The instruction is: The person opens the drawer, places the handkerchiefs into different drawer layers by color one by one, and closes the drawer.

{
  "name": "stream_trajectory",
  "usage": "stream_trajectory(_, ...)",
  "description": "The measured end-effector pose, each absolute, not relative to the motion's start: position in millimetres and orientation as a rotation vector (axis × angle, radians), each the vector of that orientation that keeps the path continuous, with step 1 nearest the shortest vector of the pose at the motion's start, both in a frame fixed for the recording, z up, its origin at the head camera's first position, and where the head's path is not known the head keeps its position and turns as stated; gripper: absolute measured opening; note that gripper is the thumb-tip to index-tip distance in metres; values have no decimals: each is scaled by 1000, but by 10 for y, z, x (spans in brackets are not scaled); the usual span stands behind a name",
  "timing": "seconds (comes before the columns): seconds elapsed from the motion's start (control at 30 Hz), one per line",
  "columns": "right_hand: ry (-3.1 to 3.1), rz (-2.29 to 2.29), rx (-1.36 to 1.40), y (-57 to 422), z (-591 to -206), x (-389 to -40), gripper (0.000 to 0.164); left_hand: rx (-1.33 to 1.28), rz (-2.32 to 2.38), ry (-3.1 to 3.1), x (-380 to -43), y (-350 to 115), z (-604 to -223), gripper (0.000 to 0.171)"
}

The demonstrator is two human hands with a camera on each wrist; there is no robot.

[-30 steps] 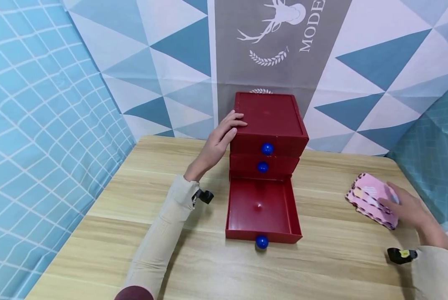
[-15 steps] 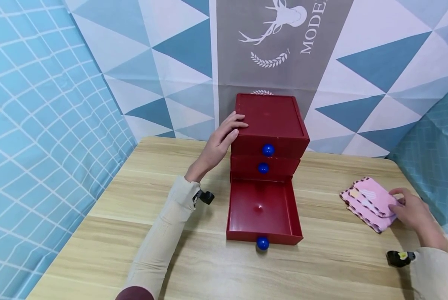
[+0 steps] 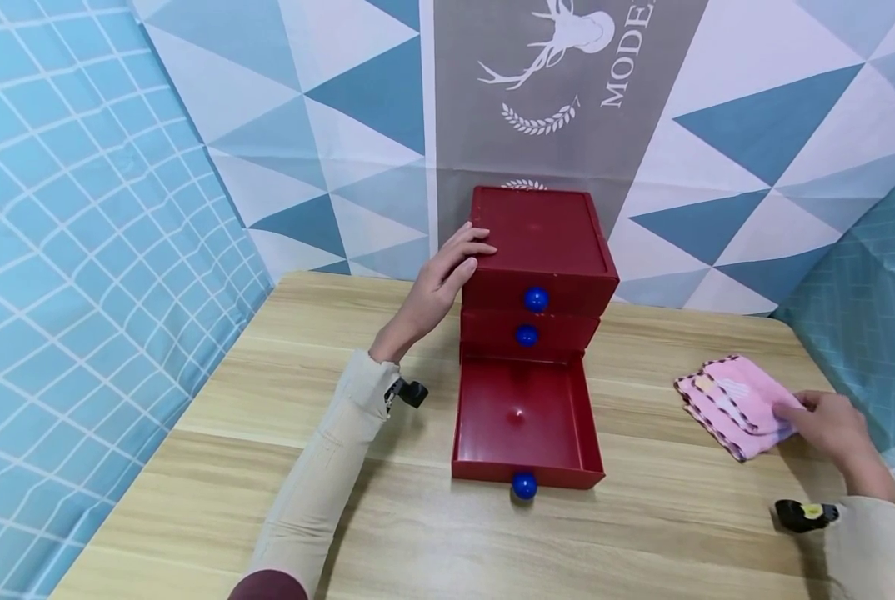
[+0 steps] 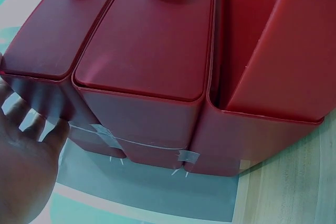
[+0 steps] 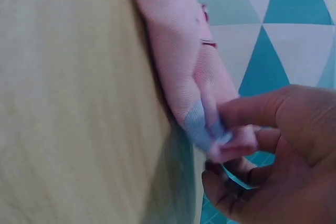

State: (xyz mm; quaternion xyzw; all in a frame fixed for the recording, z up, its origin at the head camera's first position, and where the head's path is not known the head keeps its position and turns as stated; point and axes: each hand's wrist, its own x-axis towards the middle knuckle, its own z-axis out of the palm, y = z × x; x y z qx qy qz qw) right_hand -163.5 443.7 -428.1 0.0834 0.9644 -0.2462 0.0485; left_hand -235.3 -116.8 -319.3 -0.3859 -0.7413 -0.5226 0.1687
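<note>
My left hand (image 3: 434,287) rests on the top left edge of a red drawer cabinet (image 3: 541,229), its fingers lying over the top and against the side. The bottom drawer (image 3: 518,417) is pulled out and has nothing in it; the upper two are pushed in. Each drawer front carries a blue round knob (image 3: 524,486). At the right, my right hand (image 3: 837,429) pinches the near right edge of a folded pink cloth (image 3: 740,404) with a dark checked border. In the right wrist view, thumb and fingers close on the folded cloth's end (image 5: 236,145).
The wooden table (image 3: 387,533) carries the cabinet and the cloth. Behind the cabinet stands a wall covering (image 3: 372,100) with triangles and a deer print. Blue sheets (image 3: 80,250) flank the table on both sides. Clear tape (image 4: 107,136) crosses the cabinet's side.
My right hand has gone from lying over the cloth to pinching its right edge, and the cloth has shifted slightly left. My left hand stays on the cabinet.
</note>
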Motion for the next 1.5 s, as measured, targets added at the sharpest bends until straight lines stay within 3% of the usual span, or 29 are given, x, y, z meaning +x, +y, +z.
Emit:
stream_trajectory(0.13,2943,-939,281,4382,-4243,-1609,69,-1086,-1481,-2121,-2358,-1170,-3204,34)
stream_trajectory(0.33,3000,-1263,373,4298,-4197,-1613,52,-1101,-1478,-2101,-2361,-1168,-3208,32)
stream_trajectory(0.6,3072,-1407,592,4206,-4164,-1634,52,-1116,-1464,-2064,-2370,-1155,-3207,31)
stream_trajectory(0.8,3148,-1543,547,4174,-4104,-1633,21,-1103,-1465,-2090,-2366,-1159,-3201,32)
stream_trajectory(1.03,3452,-1244,494,4014,-3922,-1606,32,-1113,-1475,-2083,-2359,-1167,-3212,31)
stream_trajectory(1.5,3773,-1031,202,3710,-3647,-1508,23,-1115,-1473,-2082,-2367,-1172,-3226,32)
